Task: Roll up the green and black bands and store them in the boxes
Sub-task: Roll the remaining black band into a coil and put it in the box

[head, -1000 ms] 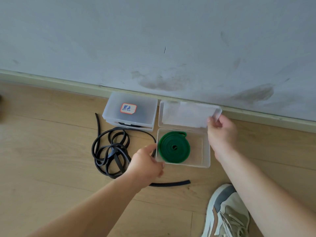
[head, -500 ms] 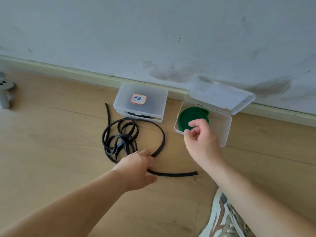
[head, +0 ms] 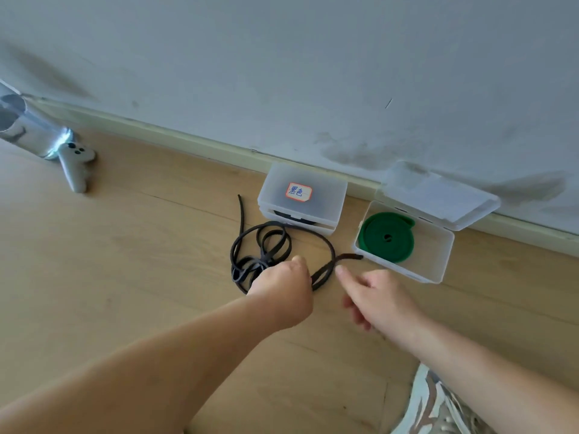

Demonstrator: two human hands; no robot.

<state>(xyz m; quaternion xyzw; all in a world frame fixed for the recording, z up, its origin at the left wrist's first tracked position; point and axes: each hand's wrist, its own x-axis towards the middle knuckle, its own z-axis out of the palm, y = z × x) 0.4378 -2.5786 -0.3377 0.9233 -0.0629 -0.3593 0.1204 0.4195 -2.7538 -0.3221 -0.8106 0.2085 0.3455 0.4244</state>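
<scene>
A loose black band [head: 266,245] lies in tangled loops on the wooden floor. My left hand [head: 286,288] is closed on a stretch of it, and a doubled end sticks out to the right of the fist. My right hand [head: 372,297] hovers just right of that end with fingers apart, holding nothing. The rolled green band [head: 387,237] lies in a clear open box [head: 438,264] by the wall, its lid [head: 438,195] tipped back. A shut clear box [head: 302,198] with a red-edged label stands left of it.
A grey wall and pale skirting board run behind the boxes. A grey controller-like object [head: 73,164] and a metal tube [head: 22,126] lie at the far left. My shoe [head: 438,405] shows at the bottom right.
My right hand left the green box and came down beside the black band's end. My left hand closed on the black band and lifted its end. The view shifted left.
</scene>
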